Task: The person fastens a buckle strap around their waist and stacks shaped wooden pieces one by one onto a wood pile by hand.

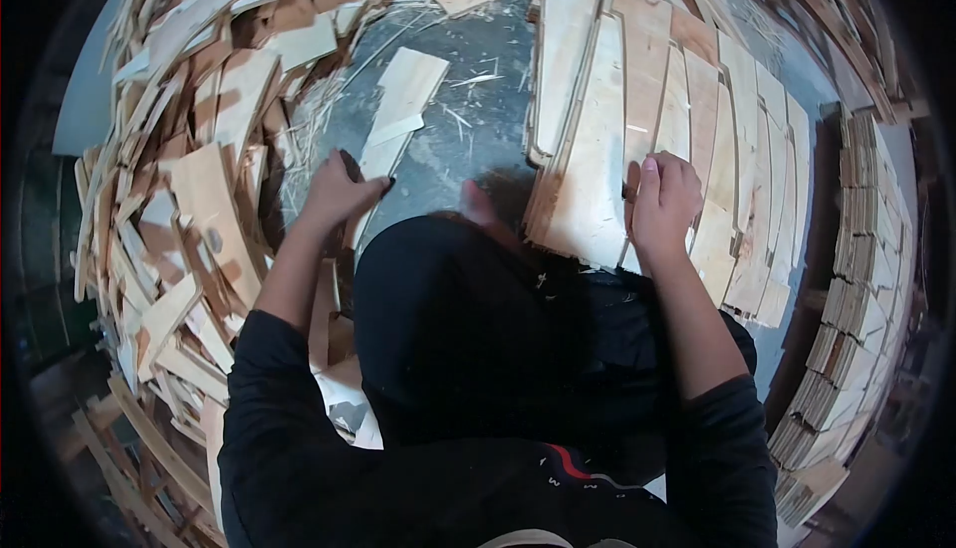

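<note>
My left hand [342, 192] is over the left edge of a pale thin wood strip [380, 158] on the grey surface. Its thumb points right across the strip, apart from the fingers, and the fingers are partly hidden. A second thin wood piece [413, 85] lies against the strip's far end. My right hand [667, 205] is closed over the stacked wood strips [593, 165] on the right, thumb against curled fingers. Whatever its fingers hold is hidden.
Loose wood offcuts [214, 210] are heaped along the left and far side. Splinters lie on the grey surface [478, 60]. More bundled wood pieces [846, 319] line the far right. My bare foot [483, 205] is close between the strip and the stacks.
</note>
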`<state>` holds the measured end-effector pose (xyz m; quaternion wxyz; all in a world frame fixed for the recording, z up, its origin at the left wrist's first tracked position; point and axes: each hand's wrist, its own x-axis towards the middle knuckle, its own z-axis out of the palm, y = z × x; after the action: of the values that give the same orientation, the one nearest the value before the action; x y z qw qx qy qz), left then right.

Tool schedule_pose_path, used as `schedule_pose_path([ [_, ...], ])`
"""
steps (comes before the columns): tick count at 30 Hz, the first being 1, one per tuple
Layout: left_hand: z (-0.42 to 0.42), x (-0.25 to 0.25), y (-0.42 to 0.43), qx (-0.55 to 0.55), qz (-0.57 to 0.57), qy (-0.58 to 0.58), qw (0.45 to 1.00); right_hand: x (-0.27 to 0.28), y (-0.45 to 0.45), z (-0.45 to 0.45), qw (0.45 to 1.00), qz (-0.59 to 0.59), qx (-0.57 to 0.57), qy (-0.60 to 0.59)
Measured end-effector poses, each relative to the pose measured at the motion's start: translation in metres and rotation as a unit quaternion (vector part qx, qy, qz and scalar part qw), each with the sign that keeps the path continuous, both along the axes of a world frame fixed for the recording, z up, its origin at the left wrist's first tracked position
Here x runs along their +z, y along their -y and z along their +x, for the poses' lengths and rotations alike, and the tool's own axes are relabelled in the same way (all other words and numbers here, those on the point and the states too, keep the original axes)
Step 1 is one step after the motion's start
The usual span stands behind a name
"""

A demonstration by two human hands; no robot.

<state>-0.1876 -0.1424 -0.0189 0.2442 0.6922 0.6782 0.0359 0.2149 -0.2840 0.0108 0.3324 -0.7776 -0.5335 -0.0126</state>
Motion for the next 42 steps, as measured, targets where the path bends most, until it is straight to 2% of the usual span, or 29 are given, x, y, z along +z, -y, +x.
schedule_pose_path([
  [2, 0.001, -0.001, 0.014, -0.026, -0.023, -0.047, 0.998, 0.0, 0.001, -0.002, 1.0, 0.004, -0.004, 0.015],
  [8, 0.006, -0.029, 0.009, -0.03, 0.057, -0.046, 0.997, 0.001, 0.001, -0.004, 0.999, -0.033, -0.03, 0.014],
  [11, 0.008, -0.036, -0.003, -0.04, 0.029, -0.028, 0.998, 0.0, 0.001, -0.005, 0.998, -0.035, -0.04, 0.018],
  [14, 0.019, -0.002, -0.006, -0.013, -0.045, 0.024, 0.999, -0.001, 0.001, -0.005, 0.998, -0.039, -0.047, 0.022],
  [16, 0.014, -0.014, -0.016, 0.104, -0.151, 0.268, 0.946, -0.001, 0.0, -0.005, 0.998, -0.044, -0.048, 0.023],
  [17, 0.01, -0.018, -0.02, 0.156, -0.22, 0.465, 0.843, 0.0, 0.001, -0.006, 0.998, -0.046, -0.047, 0.023],
  [18, 0.009, -0.011, -0.019, 0.17, -0.239, 0.529, 0.796, 0.001, 0.0, -0.006, 0.998, -0.046, -0.046, 0.023],
  [20, 0.012, 0.015, -0.02, 0.194, -0.269, 0.648, 0.686, 0.0, 0.0, -0.006, 0.997, -0.049, -0.05, 0.026],
  [21, 0.004, 0.001, -0.025, 0.178, -0.291, 0.678, 0.651, 0.0, 0.0, -0.007, 0.997, -0.049, -0.052, 0.029],
  [24, 0.001, -0.004, -0.025, 0.192, -0.265, 0.691, 0.645, 0.002, 0.0, -0.007, 0.997, -0.052, -0.055, 0.028],
  [25, 0.001, 0.003, -0.021, 0.191, -0.277, 0.714, 0.614, 0.002, -0.001, -0.006, 0.997, -0.049, -0.05, 0.029],
  [27, -0.003, -0.005, -0.022, 0.193, -0.281, 0.678, 0.651, 0.001, 0.001, -0.006, 0.998, -0.046, -0.044, 0.028],
  [29, -0.013, -0.032, -0.024, 0.191, -0.276, 0.635, 0.696, -0.001, 0.003, -0.007, 0.997, -0.049, -0.044, 0.027],
  [32, -0.004, -0.003, -0.021, 0.17, -0.279, 0.627, 0.707, 0.001, -0.001, -0.006, 0.998, -0.041, -0.045, 0.03],
  [33, 0.003, 0.023, -0.02, 0.159, -0.296, 0.594, 0.731, 0.0, 0.001, -0.006, 0.998, -0.042, -0.044, 0.031],
  [37, 0.062, 0.064, -0.026, 0.12, -0.097, 0.537, 0.829, 0.0, 0.002, -0.008, 0.997, -0.045, -0.047, 0.033],
  [39, 0.112, 0.095, -0.029, 0.071, -0.054, 0.535, 0.84, 0.002, 0.002, -0.008, 0.997, -0.041, -0.05, 0.036],
  [40, 0.139, 0.115, -0.024, 0.067, -0.009, 0.495, 0.866, 0.003, 0.002, -0.008, 0.998, -0.041, -0.048, 0.031],
  [41, 0.163, 0.142, -0.009, 0.055, 0.016, 0.5, 0.864, 0.006, 0.002, -0.009, 0.997, -0.05, -0.051, 0.022],
  [42, 0.181, 0.145, -0.01, 0.059, 0.036, 0.51, 0.858, 0.008, 0.002, -0.01, 0.997, -0.06, -0.052, 0.015],
])
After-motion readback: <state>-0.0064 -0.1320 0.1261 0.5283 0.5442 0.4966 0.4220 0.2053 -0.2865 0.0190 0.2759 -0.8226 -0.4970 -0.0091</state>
